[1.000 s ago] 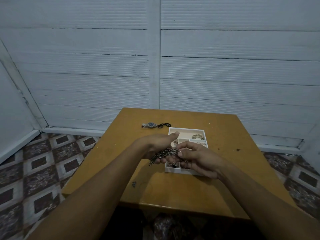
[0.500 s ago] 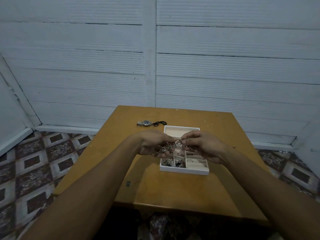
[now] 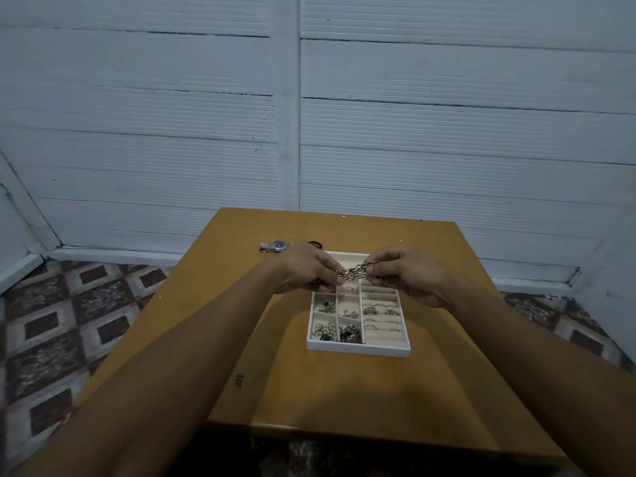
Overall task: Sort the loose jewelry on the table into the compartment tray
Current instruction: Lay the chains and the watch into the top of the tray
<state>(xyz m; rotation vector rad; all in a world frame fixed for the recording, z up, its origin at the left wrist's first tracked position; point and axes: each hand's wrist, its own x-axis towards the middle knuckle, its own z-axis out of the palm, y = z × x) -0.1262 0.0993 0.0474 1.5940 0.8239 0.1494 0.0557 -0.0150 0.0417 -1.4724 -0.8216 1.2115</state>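
Grip: your left hand [image 3: 304, 271] and your right hand [image 3: 411, 278] each pinch one end of a metal link chain [image 3: 354, 271], with the fingertips curled in on it.
Chain, place: it is held in the air between your two hands, above the far part of the tray [image 3: 358, 350].
Chain, axis: its long axis runs left to right across your view, and the right end sits slightly higher than the left. A short tail of links hangs below your right fingers.
Count in hand: two hands hold one chain, bunched into a few strands. I cannot tell how many strands.
Tray: there is one white tray, its long side pointing away from you. Small square cells fill the left part and a slotted column runs down the right. Your hands hide the far cells.
Tray contents: four of the small cells nearest you each hold a cluster of jewelry. The slotted column holds several rings [image 3: 378, 310], too small to count.
Loose pieces: there are two. One wristwatch [image 3: 277, 245] lies beyond your left hand, and one dark loop [image 3: 315, 243] lies just beside it.
Table: one wooden table [image 3: 344, 390] carries the tray and both loose pieces.
Around: a white plank wall [image 3: 447, 132] stands behind the table, and a patterned tile floor [image 3: 69, 321] lies on either side.
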